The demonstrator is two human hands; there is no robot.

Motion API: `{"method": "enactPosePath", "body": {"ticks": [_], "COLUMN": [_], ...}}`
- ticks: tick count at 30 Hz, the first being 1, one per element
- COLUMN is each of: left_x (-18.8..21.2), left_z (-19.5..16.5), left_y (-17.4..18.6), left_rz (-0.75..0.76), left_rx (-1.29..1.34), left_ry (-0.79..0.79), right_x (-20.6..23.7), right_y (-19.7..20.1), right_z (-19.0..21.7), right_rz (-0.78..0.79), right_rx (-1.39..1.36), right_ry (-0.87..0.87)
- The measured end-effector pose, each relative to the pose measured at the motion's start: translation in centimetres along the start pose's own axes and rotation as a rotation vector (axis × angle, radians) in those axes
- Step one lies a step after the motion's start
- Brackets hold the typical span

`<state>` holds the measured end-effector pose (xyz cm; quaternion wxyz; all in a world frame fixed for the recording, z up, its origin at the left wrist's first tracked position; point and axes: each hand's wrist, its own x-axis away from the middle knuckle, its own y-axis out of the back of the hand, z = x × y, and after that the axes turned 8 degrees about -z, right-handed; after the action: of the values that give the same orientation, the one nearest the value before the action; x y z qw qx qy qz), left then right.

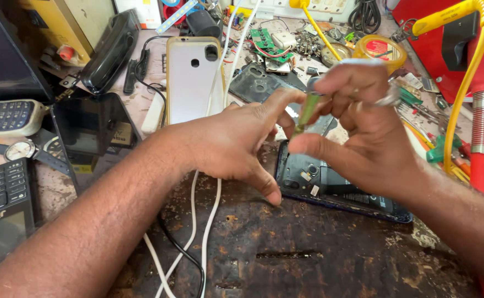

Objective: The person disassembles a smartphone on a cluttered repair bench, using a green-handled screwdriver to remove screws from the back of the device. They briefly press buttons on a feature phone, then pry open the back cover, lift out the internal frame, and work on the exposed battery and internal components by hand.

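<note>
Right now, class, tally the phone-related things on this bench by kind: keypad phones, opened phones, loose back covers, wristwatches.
Keypad phones: 2, the pale one and the black one
Opened phones: 1, the opened phone under the hands
Loose back covers: 2, the white cover and the dark cover
Wristwatches: 1, the wristwatch
Total: 6
</note>
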<state>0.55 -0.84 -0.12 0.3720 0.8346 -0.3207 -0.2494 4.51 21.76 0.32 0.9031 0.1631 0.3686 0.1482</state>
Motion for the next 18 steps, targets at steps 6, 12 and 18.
{"method": "enactPosePath", "body": {"ticks": [6, 12, 18], "left_x": [-0.2, 0.3, 0.1], "left_z": [0.1, -1.0, -1.3], "left_y": [-0.6, 0.7, 0.8], "left_rz": [-0.088, 0.050, 0.021], "left_rx": [0.004, 0.073, 0.068], "left_ry": [-0.147, 0.162, 0.101], "right_x": [0.4, 0.1, 0.0], "right_y": [0.5, -0.4, -1.2], "right_z": [0.3, 0.8, 0.6], "right_rz": [0.001, -0.037, 0.002], "right_rx": [0.120, -0.044, -0.012], "right_ry": [0.009, -0.064, 0.043]}}
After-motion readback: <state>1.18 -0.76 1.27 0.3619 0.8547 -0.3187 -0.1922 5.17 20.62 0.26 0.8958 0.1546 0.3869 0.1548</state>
